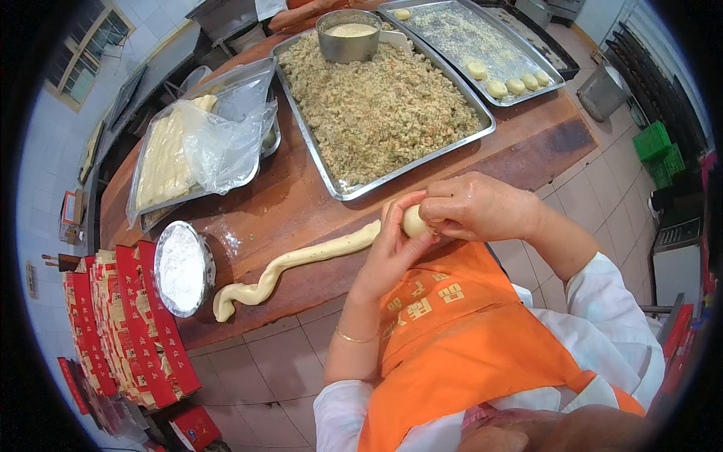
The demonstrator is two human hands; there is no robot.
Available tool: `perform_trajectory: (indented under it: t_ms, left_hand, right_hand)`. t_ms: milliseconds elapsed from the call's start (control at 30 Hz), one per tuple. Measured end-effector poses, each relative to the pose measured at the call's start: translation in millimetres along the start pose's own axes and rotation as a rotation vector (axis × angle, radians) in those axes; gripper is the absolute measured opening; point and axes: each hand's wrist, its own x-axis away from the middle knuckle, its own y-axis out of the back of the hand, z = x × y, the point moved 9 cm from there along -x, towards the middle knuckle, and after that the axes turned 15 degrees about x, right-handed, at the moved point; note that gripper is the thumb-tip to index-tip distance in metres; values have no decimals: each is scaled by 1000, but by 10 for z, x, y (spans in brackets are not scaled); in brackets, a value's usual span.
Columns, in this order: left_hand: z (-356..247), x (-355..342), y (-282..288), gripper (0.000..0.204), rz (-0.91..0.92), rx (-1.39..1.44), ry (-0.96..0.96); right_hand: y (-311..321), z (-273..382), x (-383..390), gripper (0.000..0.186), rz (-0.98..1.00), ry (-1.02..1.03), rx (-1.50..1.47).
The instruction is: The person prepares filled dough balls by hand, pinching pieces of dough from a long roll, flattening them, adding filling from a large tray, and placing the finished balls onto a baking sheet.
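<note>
A pale ball of dough [413, 221] sits between my hands, just above the table's near edge. My left hand [395, 239] cups it from the left with curved fingers. From the right, my right hand [468, 205] pinches at the ball with bent fingers, its fingertips partly hidden. A long rope of dough [295, 261] lies on the wooden table, running from beside my left wrist to a curled end at the left. Beyond my hands stands a metal tray of crumbly filling [376, 113], with a round metal tin [348, 44] resting in it.
At the back right, a floured tray [471, 38] carries several small dough rounds [515, 86]. Plastic-covered dough strips [167, 154] lie in a tray at left. A bowl of white flour [181, 269] stands near stacked red packaging [128, 324]. A person's arm [301, 13] shows at the far edge.
</note>
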Motion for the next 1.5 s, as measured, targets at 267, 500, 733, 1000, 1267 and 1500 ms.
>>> perform_trajectory:
  t_ms: [267,500,733,1000,1267,1500]
  left_hand:
    - [20,-185,-2,37,135,-567,-125]
    - [408,-218,330,34,-25,-667,-132]
    - [522,-315,463,36,-86,-718,-91]
    - [434,-861,225,41,-59,-984,-83]
    - [630,-999,262,41,26,-1439,47]
    - [701,-1013,263,46,33,-1534,169]
  right_hand:
    - [-147,-403,267,23,-153,-120,-255]
    - [-510,-1065,782,21,-314,-596,-130]
    - [-749,-1249,1082,39,-404,-616,128]
    - [-367,-1316,1449,32,-598,-718,72]
    - [-539,-1431,1633,29,-645,-735,-24]
    - [-690,-1507,1598,24,-621,-752,-90]
